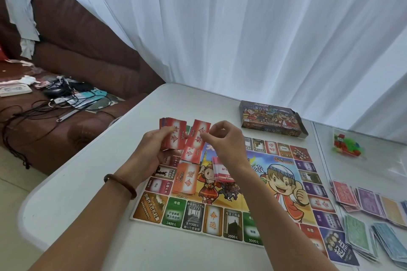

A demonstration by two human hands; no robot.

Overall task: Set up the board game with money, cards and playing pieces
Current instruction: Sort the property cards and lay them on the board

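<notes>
1. Left hand (152, 152): fingers curled round the red card stack (174, 136), held above the board's far-left corner.
2. Right hand (226, 141): thumb and forefinger pinch a single red card (199, 135) just beside the stack.
3. Board (220, 222) lies flat on the table (88, 182); an orange card pile (187, 179) lies on it.
4. Game box (273, 121) beyond the board; playing pieces (346, 146) and money (374, 215) to the right.

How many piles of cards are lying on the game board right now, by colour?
Red pile: 1
Orange pile: 1
Pink pile: 1
Total on the game board: 3
Not counted: the red stack that the left hand holds and the red card that the right hand pinches.
</notes>
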